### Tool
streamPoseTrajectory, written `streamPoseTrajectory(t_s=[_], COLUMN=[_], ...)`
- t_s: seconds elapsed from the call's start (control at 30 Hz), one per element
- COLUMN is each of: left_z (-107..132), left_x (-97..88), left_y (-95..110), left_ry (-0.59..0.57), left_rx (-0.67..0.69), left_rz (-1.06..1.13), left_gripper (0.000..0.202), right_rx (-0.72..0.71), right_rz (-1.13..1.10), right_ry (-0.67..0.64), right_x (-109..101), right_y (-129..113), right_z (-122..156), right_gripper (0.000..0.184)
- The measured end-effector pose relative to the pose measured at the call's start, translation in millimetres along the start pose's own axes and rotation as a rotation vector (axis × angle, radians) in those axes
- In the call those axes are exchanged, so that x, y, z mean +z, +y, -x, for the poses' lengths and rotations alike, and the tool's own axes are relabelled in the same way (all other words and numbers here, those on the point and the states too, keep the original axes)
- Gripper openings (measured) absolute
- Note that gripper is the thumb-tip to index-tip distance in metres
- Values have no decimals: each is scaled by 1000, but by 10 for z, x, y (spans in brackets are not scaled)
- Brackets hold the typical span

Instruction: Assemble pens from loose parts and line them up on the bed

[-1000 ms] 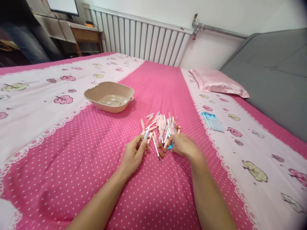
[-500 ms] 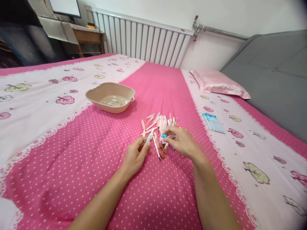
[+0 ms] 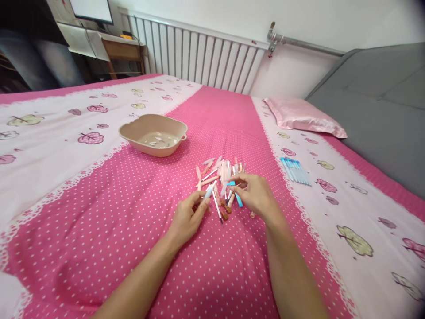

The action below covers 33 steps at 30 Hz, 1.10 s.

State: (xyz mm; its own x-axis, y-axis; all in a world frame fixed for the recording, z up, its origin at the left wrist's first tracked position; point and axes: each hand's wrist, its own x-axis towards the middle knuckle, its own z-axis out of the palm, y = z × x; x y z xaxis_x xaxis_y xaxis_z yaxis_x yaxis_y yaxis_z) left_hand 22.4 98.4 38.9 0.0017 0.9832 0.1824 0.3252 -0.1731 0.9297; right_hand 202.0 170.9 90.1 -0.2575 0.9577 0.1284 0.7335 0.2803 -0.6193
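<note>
Beige and shallow, a plastic basin [image 3: 156, 150] sits on the bed [image 3: 116, 230], on the pink polka-dot sheet, with a few small bits lying in its bottom. Nearer and to its right, the left hand [image 3: 186, 218] rests on the sheet, its grip pinched on a pale-blue pen part [image 3: 209, 192] that slants up toward the pile of pen parts [image 3: 219, 170]. That pile of pink, white and peach pieces lies between and just beyond both hands. The right hand [image 3: 256, 196] hovers at the pile's right edge, its grip closed on a blue pen part [image 3: 237, 198] held by thumb and fingertips. Farther right, a row of blue pens [image 3: 295, 170] lies side by side, well apart from the pile, and a pink pillow [image 3: 302, 116] lies beyond them.
</note>
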Motion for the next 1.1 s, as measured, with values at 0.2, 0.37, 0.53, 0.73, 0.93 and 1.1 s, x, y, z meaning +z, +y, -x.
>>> streamPoseTrajectory(t_s=[0.2,0.37,0.53,0.73,0.93,1.1], left_z=[-7,-6,-3,-10,-7,-9], left_x=[8,5,-1,-2,0,0], left_y=[-20,-34,-18,-5,-10,-13], left_ry=[7,0,-1,4,12,-2], left_rx=[20,20,14,12,21,16], left_rz=[-11,-18,-26,-31,-22,-25], left_gripper=[28,28,28,28,29,29], right_rx=[89,169,306,330,285,210], right_rz=[114,161,349,544,582,281], right_ry=[-99,6,-103,-239,-242,-129], right_x=[-5,-63,-75,31,47,-45], right_y=[148,189,180,137,70,69], right_z=[-69,-56,-38,-63,-35,-26], right_gripper=[25,28,17,22,17,18])
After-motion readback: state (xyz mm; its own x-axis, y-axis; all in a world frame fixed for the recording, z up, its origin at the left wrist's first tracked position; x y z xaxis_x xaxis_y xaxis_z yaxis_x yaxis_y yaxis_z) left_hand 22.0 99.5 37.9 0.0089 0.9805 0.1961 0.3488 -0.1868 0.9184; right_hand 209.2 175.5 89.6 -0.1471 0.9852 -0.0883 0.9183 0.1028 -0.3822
